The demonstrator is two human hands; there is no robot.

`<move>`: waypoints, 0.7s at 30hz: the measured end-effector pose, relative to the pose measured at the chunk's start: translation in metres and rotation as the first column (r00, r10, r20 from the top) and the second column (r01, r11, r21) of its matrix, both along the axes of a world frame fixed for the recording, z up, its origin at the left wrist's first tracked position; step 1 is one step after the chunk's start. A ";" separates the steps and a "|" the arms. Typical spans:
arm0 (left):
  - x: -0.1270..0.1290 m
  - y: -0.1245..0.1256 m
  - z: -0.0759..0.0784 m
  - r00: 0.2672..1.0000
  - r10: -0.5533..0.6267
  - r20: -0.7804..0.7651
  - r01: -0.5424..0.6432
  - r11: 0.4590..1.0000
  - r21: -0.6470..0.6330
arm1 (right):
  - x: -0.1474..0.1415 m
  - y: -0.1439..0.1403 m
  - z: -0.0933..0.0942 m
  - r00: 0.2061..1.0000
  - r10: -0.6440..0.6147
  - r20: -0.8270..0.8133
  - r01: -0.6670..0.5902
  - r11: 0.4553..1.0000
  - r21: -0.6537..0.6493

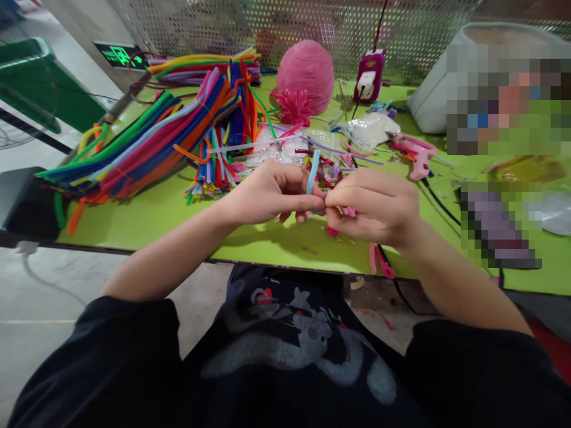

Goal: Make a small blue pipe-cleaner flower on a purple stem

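left hand (272, 196): I'm pinching the blue stem (313, 172) upright, above the table (156, 214) edge
right hand (375, 205): closing on pink stem (349, 211) bits
risk: thin stem's probably slipping, pieces dropping off the edge

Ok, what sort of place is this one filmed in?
Most likely a handicraft workbench. A green table is heaped with coloured pipe cleaners, with a pink glue gun beside them, and the left hand and right hand pinch a light blue pipe cleaner.
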State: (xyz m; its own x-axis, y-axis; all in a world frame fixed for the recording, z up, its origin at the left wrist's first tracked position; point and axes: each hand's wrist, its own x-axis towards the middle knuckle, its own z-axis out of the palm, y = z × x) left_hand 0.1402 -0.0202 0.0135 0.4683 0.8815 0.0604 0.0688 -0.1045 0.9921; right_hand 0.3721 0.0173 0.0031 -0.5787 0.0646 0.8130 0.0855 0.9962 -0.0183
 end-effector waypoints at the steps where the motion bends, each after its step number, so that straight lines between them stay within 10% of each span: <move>1: 0.002 -0.001 0.000 0.999 0.023 0.031 -0.023 1.000 -0.011 | -0.002 -0.002 -0.001 0.999 -0.014 -0.042 0.013 1.000 -0.013; 7: 0.013 -0.010 -0.004 0.976 0.149 0.161 -0.137 0.987 -0.083 | -0.006 -0.009 -0.002 0.974 -0.140 -0.177 0.131 0.989 -0.063; 21: 0.006 -0.008 0.004 1.000 -0.019 0.020 0.021 0.994 -0.108 | 0.006 0.007 -0.002 0.999 -0.018 0.033 0.016 0.998 0.063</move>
State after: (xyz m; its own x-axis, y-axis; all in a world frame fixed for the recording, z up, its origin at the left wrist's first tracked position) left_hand 0.1457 -0.0283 0.0179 0.4858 0.8737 -0.0254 0.0489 0.0019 0.9988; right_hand 0.3786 0.0240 0.0006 -0.6051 0.0239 0.7958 0.1016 0.9937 0.0474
